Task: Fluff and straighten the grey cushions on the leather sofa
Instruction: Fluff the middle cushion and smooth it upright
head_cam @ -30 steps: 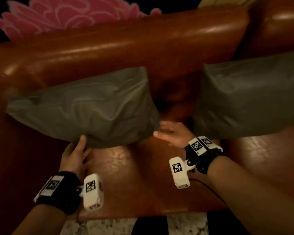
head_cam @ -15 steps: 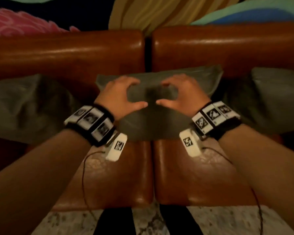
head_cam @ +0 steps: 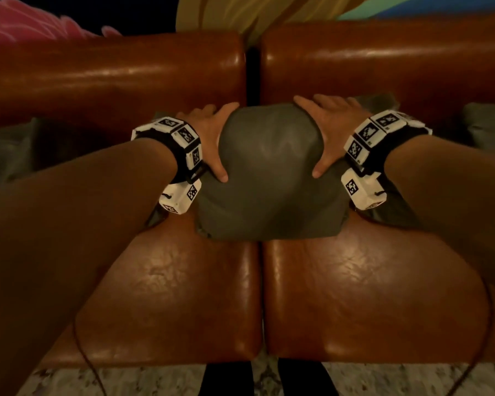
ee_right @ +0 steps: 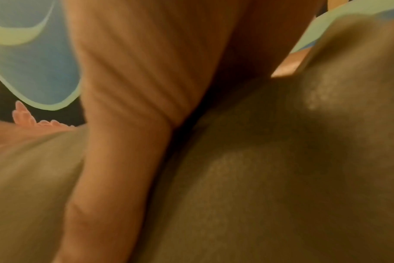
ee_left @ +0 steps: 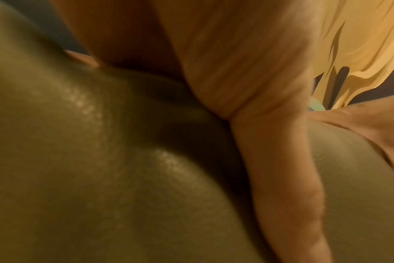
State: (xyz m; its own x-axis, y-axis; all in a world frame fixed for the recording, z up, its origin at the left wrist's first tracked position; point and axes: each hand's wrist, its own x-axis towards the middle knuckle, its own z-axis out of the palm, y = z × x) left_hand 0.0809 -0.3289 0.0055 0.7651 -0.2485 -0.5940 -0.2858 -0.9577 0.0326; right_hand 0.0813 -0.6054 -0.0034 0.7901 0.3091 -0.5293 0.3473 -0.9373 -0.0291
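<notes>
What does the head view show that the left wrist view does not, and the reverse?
Head only: the right hand, both wrist bands, the leather sofa, two more grey cushions at the edges, the floor.
Left wrist only: a close look at the left hand flat against the fabric, its thumb spread out.
Both: the middle grey cushion, squeezed from the sides, and the yellow wall painting.

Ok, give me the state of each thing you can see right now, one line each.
middle grey cushion: squeezed between both hands, bulging up, standing over the seat seam
left hand: fingers straight, pressing the cushion's left side
right hand: fingers straight, pressing its right side
left grey cushion: untouched, against the backrest
right grey cushion: untouched, against the backrest
leather sofa: seat bare in front
</notes>
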